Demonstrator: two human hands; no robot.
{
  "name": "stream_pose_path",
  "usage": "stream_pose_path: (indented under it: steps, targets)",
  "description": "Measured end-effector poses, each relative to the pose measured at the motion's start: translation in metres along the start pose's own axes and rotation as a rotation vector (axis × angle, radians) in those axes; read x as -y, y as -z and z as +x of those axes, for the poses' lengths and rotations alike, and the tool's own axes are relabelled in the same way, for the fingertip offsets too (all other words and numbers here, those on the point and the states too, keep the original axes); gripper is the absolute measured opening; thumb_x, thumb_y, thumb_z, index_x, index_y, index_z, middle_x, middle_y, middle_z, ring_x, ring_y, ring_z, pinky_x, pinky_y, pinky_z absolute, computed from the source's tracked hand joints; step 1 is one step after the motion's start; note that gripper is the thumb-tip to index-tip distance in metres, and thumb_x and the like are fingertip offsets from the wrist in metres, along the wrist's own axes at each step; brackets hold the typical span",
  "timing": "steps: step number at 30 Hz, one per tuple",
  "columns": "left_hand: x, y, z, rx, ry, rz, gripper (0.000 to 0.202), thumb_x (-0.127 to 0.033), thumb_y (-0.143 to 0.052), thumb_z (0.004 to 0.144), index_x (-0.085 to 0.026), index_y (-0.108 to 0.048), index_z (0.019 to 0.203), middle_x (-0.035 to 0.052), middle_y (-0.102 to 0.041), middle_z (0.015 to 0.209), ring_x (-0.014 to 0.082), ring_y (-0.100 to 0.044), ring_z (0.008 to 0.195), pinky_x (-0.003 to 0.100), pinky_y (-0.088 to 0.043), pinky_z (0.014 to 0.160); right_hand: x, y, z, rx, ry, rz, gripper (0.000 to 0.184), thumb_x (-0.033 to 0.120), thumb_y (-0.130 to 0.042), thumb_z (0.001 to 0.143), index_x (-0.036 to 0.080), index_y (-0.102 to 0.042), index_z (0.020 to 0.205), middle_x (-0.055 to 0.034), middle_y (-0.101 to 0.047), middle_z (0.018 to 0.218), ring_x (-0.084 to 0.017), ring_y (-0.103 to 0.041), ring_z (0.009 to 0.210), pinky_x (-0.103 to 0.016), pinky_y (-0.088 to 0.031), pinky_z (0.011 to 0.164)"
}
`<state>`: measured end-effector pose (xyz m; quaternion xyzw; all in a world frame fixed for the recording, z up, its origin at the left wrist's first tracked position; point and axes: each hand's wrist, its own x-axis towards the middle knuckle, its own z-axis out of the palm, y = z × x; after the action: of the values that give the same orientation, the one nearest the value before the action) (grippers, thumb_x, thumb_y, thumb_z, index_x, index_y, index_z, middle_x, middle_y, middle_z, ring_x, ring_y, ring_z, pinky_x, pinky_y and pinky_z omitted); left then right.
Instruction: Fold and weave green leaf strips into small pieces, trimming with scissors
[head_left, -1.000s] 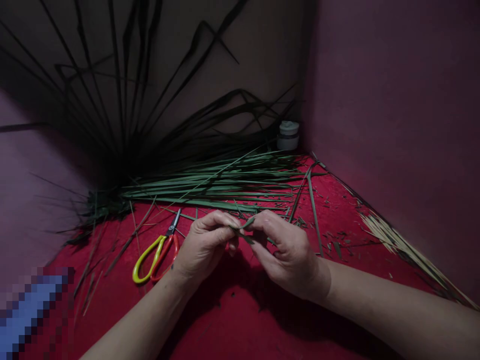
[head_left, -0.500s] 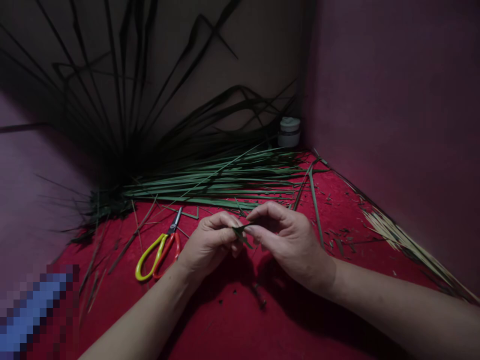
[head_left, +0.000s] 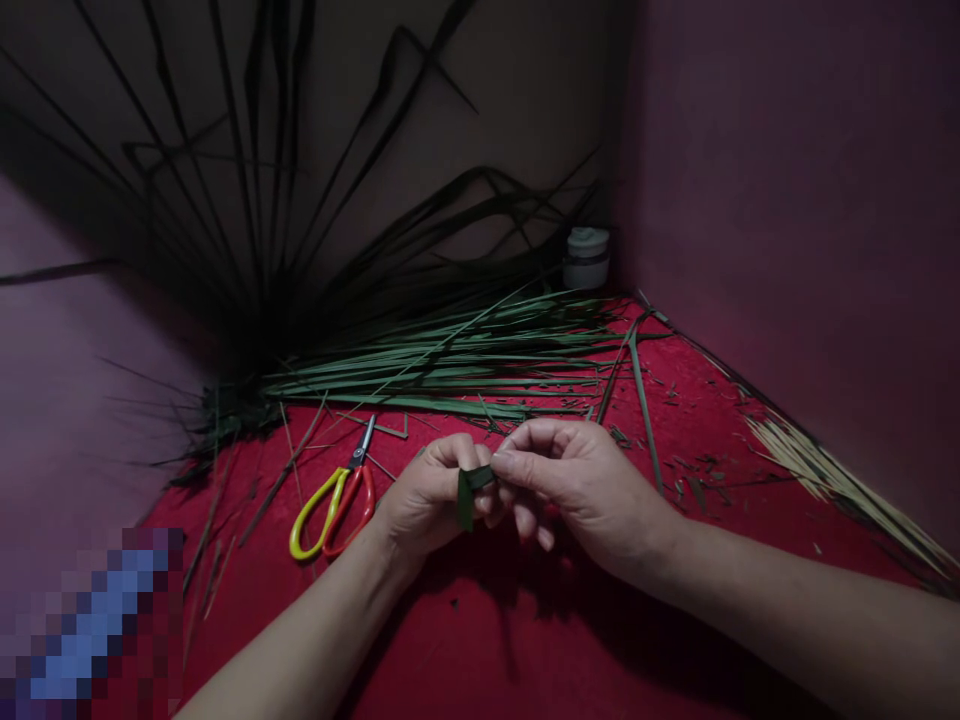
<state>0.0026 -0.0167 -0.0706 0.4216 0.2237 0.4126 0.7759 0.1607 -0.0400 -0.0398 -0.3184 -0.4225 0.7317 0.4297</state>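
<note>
Between my two hands is a short, dark green strip of leaf, folded so that one end hangs down. My left hand pinches it from the left, its fingers curled. With thumb and index finger pressed together, my right hand grips the strip's other end; its lower fingers are loosely bent. Part of the leaf is hidden behind the fingers. Just left of my left hand lie scissors with one yellow and one red handle, their blades together and pointing away from me.
Long green leaf strips lie across the red surface behind my hands. Dark leaves fan up against the wall at the left. A white lidded jar stands in the back corner. Pale thin sticks lie along the right wall, near scattered clippings.
The leaf strip has turned: its loose end now hangs down at the left. My right fingers have closed in against my left hand. The view has shifted slightly.
</note>
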Motion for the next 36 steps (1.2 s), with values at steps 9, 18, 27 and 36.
stream_pose_path:
  steps: [9, 18, 27, 36]
  targets:
    - [-0.002, 0.0, 0.0, 0.024, 0.008, -0.014, 0.013, -0.018, -0.07, 0.067, -0.018, -0.062, 0.057, -0.0004, -0.059, 0.049, 0.0142, -0.057, 0.051, 0.024, -0.046, 0.045, 0.001, 0.0, -0.001, 0.019, 0.016, 0.002, 0.028, 0.041, -0.063, 0.071, 0.014, -0.055, 0.068, -0.0006, -0.061, 0.059, -0.006, -0.051, 0.04, -0.015, -0.037, 0.033]
    - [0.001, 0.003, 0.004, -0.113, 0.078, -0.038, 0.012, -0.02, -0.069, 0.069, -0.016, -0.058, 0.066, -0.0011, -0.058, 0.056, 0.0108, -0.053, 0.052, 0.024, -0.044, 0.052, 0.009, 0.005, 0.001, -0.111, 0.197, -0.241, 0.02, 0.022, -0.054, 0.081, 0.015, -0.057, 0.062, 0.0048, -0.054, 0.045, -0.004, -0.044, 0.035, -0.016, -0.035, 0.037]
    - [0.0, -0.005, 0.006, -0.284, 0.096, -0.053, 0.014, -0.017, -0.067, 0.07, -0.013, -0.054, 0.066, -0.0016, -0.055, 0.057, 0.0062, -0.045, 0.046, 0.021, -0.041, 0.047, -0.006, 0.026, 0.012, -0.282, 0.595, -0.785, 0.015, 0.019, -0.053, 0.081, 0.017, -0.068, 0.08, -0.002, -0.064, 0.07, -0.011, -0.057, 0.064, -0.023, -0.044, 0.057]
    - [0.003, -0.008, 0.005, -0.278, 0.135, 0.101, 0.009, -0.015, -0.062, 0.07, -0.013, -0.055, 0.065, -0.0015, -0.055, 0.051, 0.0071, -0.045, 0.041, 0.022, -0.039, 0.045, -0.009, 0.034, 0.018, -0.111, 0.707, -0.947, 0.022, 0.009, -0.055, 0.077, 0.019, -0.068, 0.091, -0.0029, -0.065, 0.078, -0.013, -0.058, 0.074, -0.026, -0.046, 0.068]
